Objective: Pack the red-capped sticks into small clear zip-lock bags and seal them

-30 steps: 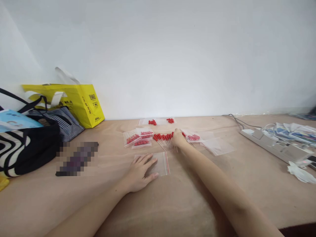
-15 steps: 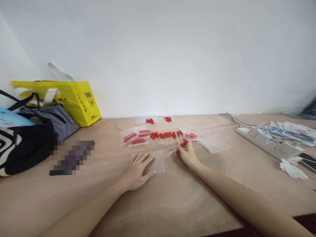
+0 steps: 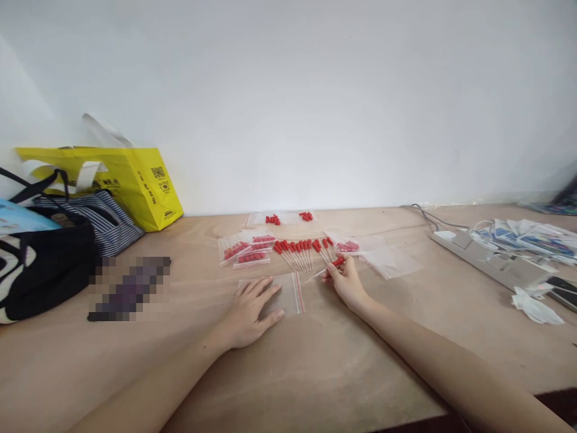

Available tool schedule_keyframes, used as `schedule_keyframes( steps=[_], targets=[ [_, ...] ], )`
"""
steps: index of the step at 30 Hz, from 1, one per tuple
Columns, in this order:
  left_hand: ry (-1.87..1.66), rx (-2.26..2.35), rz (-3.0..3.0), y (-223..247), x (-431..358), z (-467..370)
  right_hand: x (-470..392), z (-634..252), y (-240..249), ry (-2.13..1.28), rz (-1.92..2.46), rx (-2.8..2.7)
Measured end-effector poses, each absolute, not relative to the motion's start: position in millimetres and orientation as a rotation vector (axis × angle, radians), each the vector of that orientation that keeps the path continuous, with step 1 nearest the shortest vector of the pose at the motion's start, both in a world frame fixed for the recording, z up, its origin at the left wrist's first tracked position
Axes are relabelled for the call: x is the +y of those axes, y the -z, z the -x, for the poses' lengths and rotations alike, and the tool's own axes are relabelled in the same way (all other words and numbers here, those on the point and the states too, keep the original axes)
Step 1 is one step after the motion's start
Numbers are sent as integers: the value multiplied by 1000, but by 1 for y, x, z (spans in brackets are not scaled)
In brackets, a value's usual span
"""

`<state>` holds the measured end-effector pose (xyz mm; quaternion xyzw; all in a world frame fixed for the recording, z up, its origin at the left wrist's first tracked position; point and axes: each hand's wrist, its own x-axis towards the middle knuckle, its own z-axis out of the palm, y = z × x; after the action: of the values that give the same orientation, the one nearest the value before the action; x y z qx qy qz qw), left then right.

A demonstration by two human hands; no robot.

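Observation:
My left hand [image 3: 255, 313] lies flat with spread fingers on a clear zip bag [image 3: 289, 294] that has a red stripe at its right edge. Between the fingers of my right hand [image 3: 349, 285] is a red-topped dropper [image 3: 337, 262], its thin clear tube pointing left toward the bag. Beyond the hands lies a row of several red-topped droppers [image 3: 300, 248]. To their left are zip bags holding red pieces [image 3: 250, 257], and to their right is another bag with red pieces [image 3: 347, 246].
Flat clear bags [image 3: 392, 262] lie right of the droppers. Near the wall, red pieces [image 3: 273, 220] rest on a bag. A power strip [image 3: 491, 264] with cables stands at right. A yellow bag [image 3: 148, 186] and a black bag [image 3: 49, 264] are at left.
My right hand has shifted slightly to the right with the dropper, so the tube's tip is now farther from the bag's edge. My left hand stays on the bag.

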<state>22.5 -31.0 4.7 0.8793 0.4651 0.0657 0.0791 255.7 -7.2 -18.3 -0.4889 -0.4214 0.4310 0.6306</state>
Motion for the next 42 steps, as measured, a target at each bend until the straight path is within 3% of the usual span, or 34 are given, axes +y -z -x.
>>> schedule_keyframes(
  steps=[6,13,23,32,42],
  targets=[
    [-233,1386,-2655,-2,-29,-26,-11,-245,23,-1153,1020,-1017],
    [-374,1308,-2674,3,-28,-39,-20,-253,18,-1244,1077,-1551],
    [-150,994,-2592,-19,-15,-13,-8,-276,21,-1248,1138,-1632],
    [-297,1028,-2657,-2,-12,-14,-4,-264,24,-848,1103,-1868],
    [-244,1019,-2703,-4,-11,-15,1,-249,21,-666,1142,-2121]
  ],
)
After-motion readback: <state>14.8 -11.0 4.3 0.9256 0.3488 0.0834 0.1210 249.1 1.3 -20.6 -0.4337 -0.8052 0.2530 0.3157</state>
